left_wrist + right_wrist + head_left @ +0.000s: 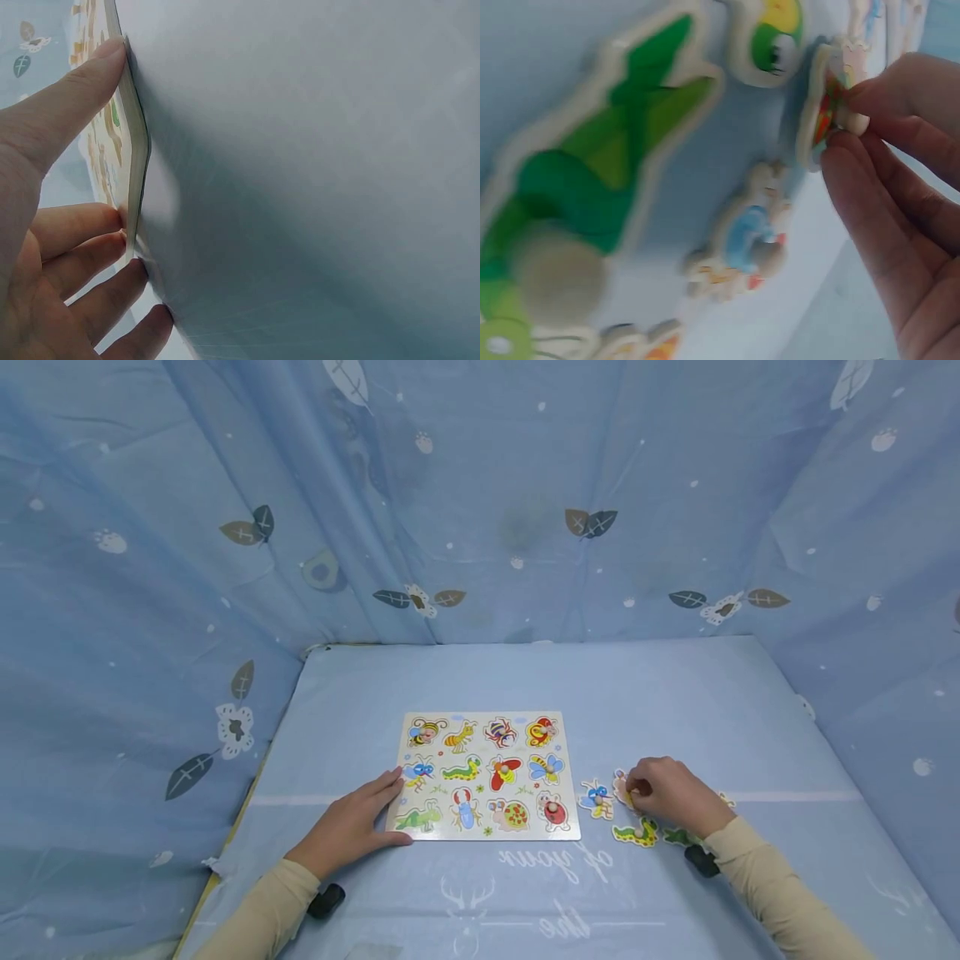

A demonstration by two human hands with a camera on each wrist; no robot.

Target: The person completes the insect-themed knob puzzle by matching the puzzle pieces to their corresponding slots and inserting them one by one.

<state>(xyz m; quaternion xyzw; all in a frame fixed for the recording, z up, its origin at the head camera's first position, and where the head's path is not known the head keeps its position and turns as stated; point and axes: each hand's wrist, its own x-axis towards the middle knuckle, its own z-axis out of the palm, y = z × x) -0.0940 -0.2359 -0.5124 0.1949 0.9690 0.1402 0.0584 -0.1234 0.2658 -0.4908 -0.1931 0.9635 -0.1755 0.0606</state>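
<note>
A flat insect puzzle board (pixel 483 789) lies on the table with pictured bugs in rows; several, such as the ladybug (pixel 553 814), have knobs. My left hand (pixel 356 822) rests at its lower left corner, thumb along the near edge and fingertips along the left side. To the right of the board my right hand (pixel 671 793) pinches the knob of a snail-like piece (pixel 826 112), which is tipped on edge in the right wrist view. Close by lie a mosquito piece (pixel 597 799), a caterpillar piece (pixel 637 833) and a green grasshopper piece (pixel 592 165).
A small blue and red piece (pixel 742 244) lies beside the grasshopper. Another piece (pixel 726 799) peeks out behind the right wrist. A patterned blue cloth covers the table (pixel 645 693), and blue curtains (pixel 517 527) hang at the back and sides.
</note>
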